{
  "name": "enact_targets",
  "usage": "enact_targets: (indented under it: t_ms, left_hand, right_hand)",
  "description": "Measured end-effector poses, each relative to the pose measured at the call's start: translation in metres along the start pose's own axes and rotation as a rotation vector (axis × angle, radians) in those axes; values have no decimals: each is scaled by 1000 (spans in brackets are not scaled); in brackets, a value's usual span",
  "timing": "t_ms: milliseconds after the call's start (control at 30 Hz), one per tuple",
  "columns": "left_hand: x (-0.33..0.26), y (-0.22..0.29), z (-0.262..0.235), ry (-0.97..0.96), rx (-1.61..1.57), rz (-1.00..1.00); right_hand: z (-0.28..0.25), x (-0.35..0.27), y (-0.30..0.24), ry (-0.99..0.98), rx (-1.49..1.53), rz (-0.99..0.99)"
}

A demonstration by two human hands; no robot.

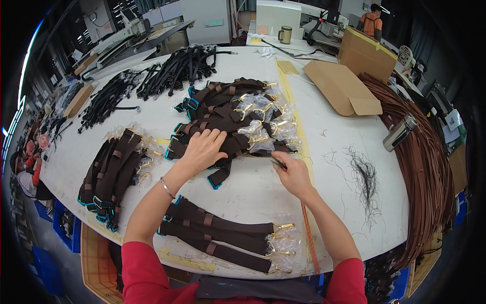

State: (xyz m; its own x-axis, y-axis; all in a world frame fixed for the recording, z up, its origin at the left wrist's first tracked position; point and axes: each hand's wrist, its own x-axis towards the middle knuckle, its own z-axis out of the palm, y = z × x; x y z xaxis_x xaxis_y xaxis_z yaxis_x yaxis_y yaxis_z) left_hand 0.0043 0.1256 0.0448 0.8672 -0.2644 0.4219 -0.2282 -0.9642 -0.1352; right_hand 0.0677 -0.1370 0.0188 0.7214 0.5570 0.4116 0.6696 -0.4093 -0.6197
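Observation:
My left hand [205, 147] lies on a pile of dark brown webbing straps [205, 124], its fingers stretched out over them and the thumb apart. The straps have brown leather loops, blue-wrapped buckles at their left ends and gold hooks in clear plastic wrap [260, 137] at the right. Beside the pile's lower right corner, my right hand [294, 175] is closed round a small dark tool [277, 163], mostly hidden by the fingers. Nearer me lie a few more straps [223, 225], laid out lengthwise. Another bundle of straps [114, 169] sits at the left.
Black straps [177, 71] are heaped at the far left of the white table [329, 202]. Right of my hands lie a tangle of dark threads [365, 180], a steel flask [400, 133], long brown strips [420, 187] and cardboard [341, 86]. Far off stands another person [371, 24].

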Motion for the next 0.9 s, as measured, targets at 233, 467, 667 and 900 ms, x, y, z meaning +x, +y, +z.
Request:
enact_targets:
  t_ms: [233, 467, 667, 900]
  left_hand:
    - [-31, -6, -3, 40, -58, 38]
    - [-70, -17, -10, 25, 132, 76]
    - [-86, 56, 1, -293, -131, 340]
    - [-43, 88, 11, -237, -538, 182]
  right_hand:
    - [30, 89, -12, -125, -432, -167]
    - [-8, 45, -28, -87, -336, -302]
    - [-50, -49, -2, -409, -399, 50]
    - [-30, -65, 10, -378, -215, 257]
